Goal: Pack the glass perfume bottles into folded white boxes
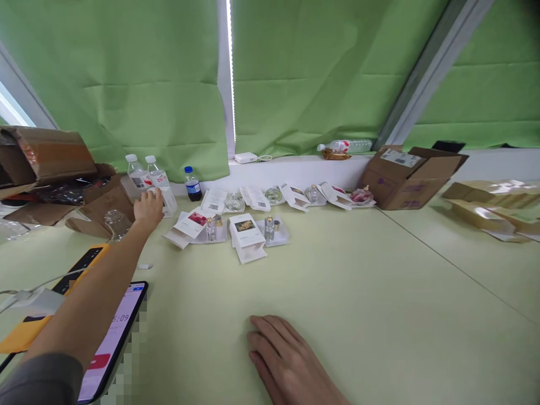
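My left hand (pixel 148 209) reaches far forward on the left, its fingers closed on the upper part of a small white box (pixel 169 202) that stands upright. Part of the box is hidden behind the fingers. Two clear bottles with white caps (pixel 157 174) stand right behind it. A clear glass jar (pixel 117 222) is just left of my left wrist. My right hand (pixel 291 360) lies palm down on the table near the front, fingers stretched and holding nothing. Ahead of it are opened white cartons (pixel 248 232) with small glass bottles (pixel 269 228) beside them.
A back row holds more white cartons (pixel 295 197) and glass bottles (pixel 312 194). A blue-capped bottle (pixel 193 187) stands behind. Cardboard boxes (pixel 405 177) flank the row. A phone (pixel 122 332) and an orange power strip (pixel 90 256) lie under my left arm.
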Motion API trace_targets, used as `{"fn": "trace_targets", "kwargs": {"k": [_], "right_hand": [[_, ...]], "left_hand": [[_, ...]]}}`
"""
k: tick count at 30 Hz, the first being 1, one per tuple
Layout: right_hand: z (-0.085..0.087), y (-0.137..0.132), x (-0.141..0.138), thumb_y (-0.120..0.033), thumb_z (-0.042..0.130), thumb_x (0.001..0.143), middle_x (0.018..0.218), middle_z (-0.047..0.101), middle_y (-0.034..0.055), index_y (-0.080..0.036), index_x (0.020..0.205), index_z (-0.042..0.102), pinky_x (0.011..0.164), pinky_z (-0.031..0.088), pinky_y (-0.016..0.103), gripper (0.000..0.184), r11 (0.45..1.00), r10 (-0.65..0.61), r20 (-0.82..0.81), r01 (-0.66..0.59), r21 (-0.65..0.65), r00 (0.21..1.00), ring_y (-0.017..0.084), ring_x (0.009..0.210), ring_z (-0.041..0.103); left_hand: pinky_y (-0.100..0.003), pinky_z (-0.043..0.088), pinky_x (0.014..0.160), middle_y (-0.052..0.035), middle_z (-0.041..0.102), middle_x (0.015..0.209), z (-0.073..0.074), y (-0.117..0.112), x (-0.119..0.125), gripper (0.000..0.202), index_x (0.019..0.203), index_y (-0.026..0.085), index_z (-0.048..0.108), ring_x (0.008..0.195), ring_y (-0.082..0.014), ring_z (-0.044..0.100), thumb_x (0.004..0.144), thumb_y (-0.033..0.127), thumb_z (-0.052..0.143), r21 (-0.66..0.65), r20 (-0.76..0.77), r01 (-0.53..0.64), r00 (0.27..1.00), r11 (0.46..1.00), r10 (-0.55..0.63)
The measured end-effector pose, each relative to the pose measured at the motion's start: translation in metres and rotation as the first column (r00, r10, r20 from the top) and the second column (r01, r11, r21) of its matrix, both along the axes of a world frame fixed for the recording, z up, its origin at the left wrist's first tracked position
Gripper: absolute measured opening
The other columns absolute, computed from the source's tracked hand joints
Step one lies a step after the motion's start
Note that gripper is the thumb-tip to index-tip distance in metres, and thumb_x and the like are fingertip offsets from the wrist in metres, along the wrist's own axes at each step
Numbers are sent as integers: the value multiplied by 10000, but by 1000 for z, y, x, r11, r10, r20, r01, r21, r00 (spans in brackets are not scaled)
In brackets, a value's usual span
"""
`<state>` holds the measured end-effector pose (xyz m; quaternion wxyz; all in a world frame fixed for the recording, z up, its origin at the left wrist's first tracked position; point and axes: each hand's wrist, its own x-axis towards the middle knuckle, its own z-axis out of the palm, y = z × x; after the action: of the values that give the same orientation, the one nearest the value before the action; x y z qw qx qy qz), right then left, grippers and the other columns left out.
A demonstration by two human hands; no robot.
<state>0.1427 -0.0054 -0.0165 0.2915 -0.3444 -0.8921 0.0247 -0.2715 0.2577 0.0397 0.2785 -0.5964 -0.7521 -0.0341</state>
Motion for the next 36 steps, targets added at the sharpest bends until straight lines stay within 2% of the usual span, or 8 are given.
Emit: {"fn": "trace_targets", "kwargs": {"k": [4,8,14,18,22,26,31,36], "right_hand": [[4,-3,2,-167,463,918,1111,636,61,-195,992,599,928,484,386,157,998,1,22,0,-65,1000,220,1051,577],[9,-6,3,-183,461,927,1147,619,62,-193,1024,593,945,470,393,163,995,-24,41,27,-94,999,218,1072,562],[11,-5,2,-192,465,925,1144,621,87,-173,1052,598,942,465,389,184,996,-51,46,54,-73,998,221,1084,558],[19,6,6,-214,469,919,1184,599,113,-160,1109,582,931,465,385,228,988,-139,94,145,-58,986,233,1138,530],[33,44,15,-241,477,909,1218,565,171,-109,1183,544,982,414,403,312,950,-288,189,304,-67,939,262,1215,467],[40,98,25,-268,511,891,1299,507,215,-58,1255,497,1050,337,380,421,888,-388,298,440,-132,872,286,1307,367],[26,131,25,-298,475,916,1423,412,172,-84,1362,391,1066,304,343,502,880,-381,314,446,-166,869,254,1366,293],[10,129,20,-347,400,952,1398,438,196,-56,1302,461,1081,264,332,459,840,-448,337,519,-157,828,247,1338,338]], "left_hand": [[-501,375,954,-286,433,1318,10,-12,6,764,1336,5,278,1216,-390,398,704,199,662,93,78,54,995,994,-61],[-515,306,1028,-246,357,1383,25,-32,27,646,1312,22,324,1277,-367,293,773,231,613,331,198,161,952,930,-235],[-411,359,1010,-128,533,1182,53,-73,99,369,1167,139,496,1146,-251,441,878,368,506,656,309,195,812,729,-495],[-322,457,818,-78,609,967,58,-102,153,294,1049,163,561,898,-185,560,880,391,487,718,438,193,622,669,-650],[-253,425,600,-25,605,715,44,-129,196,337,829,174,604,631,-132,543,881,467,444,678,629,200,342,708,-699],[-256,357,513,-3,545,557,10,-152,225,409,671,190,584,513,-129,480,861,520,434,510,791,319,191,799,-582],[-254,331,525,4,506,511,-40,-169,233,421,611,196,567,516,-137,464,838,525,436,367,833,371,276,853,-479],[-258,329,544,-4,527,531,-55,-175,226,408,608,197,555,545,-148,482,839,507,426,326,824,378,335,867,-456]]}}
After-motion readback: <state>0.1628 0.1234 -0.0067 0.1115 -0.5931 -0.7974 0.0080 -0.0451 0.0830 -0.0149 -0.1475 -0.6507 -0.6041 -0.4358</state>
